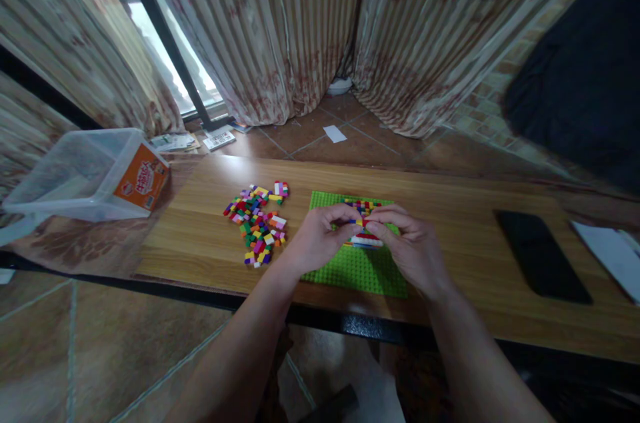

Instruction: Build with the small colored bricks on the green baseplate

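Over a green studded baseplate (360, 276), my two hands meet with their fingertips close together. My left hand (327, 233) pinches small toy bricks (359, 223), of which yellow, blue and red bits show. From the other side my right hand (407, 236) grips the same little group with thumb and forefinger. Behind and beneath the fingers stands a multicoloured brick build (367, 243) on the plate, with white and light blue at its near side. Fingers hide much of it, and I cannot tell whether the pinched bricks touch the build.
Left of the plate lies a pile of loose coloured bricks (257, 223) on the wooden table (190, 236). A clear plastic bin (90, 176) with an orange label is at the far left. A black phone-like slab (543, 256) and white paper (610, 256) lie at the right.
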The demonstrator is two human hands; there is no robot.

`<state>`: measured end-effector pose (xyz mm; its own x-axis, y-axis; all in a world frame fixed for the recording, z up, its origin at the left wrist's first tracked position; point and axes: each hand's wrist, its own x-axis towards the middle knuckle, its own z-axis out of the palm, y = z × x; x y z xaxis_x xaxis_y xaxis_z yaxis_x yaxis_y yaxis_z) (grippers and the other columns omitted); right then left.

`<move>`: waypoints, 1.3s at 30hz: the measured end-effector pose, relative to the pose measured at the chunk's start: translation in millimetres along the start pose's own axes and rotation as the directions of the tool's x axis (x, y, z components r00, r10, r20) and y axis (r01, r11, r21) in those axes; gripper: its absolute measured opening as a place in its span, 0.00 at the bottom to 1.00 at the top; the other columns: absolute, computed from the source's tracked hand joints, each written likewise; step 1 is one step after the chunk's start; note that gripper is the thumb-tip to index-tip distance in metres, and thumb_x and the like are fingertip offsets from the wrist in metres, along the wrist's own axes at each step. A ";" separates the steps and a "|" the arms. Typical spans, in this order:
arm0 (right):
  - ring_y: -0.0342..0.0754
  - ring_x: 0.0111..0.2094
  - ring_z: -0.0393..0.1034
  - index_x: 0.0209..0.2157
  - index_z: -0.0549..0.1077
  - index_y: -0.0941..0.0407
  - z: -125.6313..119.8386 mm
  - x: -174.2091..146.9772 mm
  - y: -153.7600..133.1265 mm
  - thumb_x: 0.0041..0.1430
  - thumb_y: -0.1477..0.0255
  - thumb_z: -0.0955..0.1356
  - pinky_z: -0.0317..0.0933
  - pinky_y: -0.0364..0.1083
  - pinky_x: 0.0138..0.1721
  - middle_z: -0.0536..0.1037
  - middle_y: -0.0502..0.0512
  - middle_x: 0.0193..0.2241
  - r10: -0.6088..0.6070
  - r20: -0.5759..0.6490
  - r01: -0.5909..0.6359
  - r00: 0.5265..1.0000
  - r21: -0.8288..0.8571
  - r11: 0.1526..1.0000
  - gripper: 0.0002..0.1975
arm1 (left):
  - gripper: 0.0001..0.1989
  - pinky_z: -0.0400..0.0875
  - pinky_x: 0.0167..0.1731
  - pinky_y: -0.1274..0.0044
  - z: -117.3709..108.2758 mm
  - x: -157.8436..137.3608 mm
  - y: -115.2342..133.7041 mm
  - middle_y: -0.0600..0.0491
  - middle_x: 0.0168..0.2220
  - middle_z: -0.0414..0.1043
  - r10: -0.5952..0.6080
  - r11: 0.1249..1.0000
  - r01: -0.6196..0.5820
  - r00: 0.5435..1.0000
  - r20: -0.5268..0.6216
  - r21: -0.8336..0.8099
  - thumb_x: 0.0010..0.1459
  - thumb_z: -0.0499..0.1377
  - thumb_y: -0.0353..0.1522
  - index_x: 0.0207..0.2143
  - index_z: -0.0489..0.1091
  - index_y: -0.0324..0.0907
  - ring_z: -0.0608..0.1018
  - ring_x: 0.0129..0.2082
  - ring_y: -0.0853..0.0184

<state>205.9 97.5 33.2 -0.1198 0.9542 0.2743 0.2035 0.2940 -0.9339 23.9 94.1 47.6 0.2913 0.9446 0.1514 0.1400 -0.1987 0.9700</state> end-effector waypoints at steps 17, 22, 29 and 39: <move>0.53 0.41 0.71 0.32 0.82 0.48 -21.4 0.9 7.5 0.61 0.67 0.70 0.64 0.57 0.46 0.78 0.54 0.36 -0.191 0.084 0.208 0.978 -0.427 0.880 0.07 | 0.05 0.64 0.28 0.79 -10.7 6.9 -14.1 0.56 0.25 0.71 -0.090 0.996 0.080 0.964 -0.249 -0.050 0.55 0.61 0.32 0.31 0.75 0.39 0.70 0.26 0.71; 0.54 0.43 0.70 0.31 0.81 0.48 -17.3 -0.2 8.6 0.60 0.69 0.70 0.63 0.58 0.49 0.77 0.54 0.38 -0.185 0.079 0.200 0.980 -0.466 0.862 0.06 | 0.05 0.64 0.28 0.79 -9.5 6.9 -16.3 0.56 0.25 0.72 -0.099 0.995 0.093 0.970 -0.222 -0.038 0.56 0.61 0.32 0.32 0.75 0.39 0.71 0.26 0.71; 0.54 0.45 0.70 0.28 0.79 0.50 -10.1 3.5 11.1 0.56 0.69 0.72 0.63 0.57 0.49 0.77 0.53 0.39 -0.143 0.018 0.135 0.990 -0.460 0.878 0.04 | 0.05 0.63 0.27 0.79 -9.7 7.5 -16.6 0.57 0.24 0.70 -0.089 0.996 0.086 0.974 -0.208 -0.022 0.56 0.61 0.32 0.32 0.74 0.39 0.70 0.25 0.72; 0.53 0.43 0.70 0.27 0.79 0.50 -8.8 1.2 13.4 0.56 0.70 0.72 0.63 0.55 0.47 0.77 0.52 0.38 -0.166 0.016 0.156 0.986 -0.450 0.879 0.05 | 0.06 0.65 0.28 0.79 -9.0 7.1 -21.3 0.55 0.27 0.73 -0.089 0.996 0.089 0.973 -0.214 -0.008 0.56 0.61 0.32 0.33 0.75 0.39 0.72 0.27 0.70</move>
<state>217.0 103.1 23.0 -0.1679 0.8910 0.4219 0.5974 0.4324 -0.6754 14.5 107.5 29.7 0.0687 0.9925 0.1015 0.1574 -0.1113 0.9812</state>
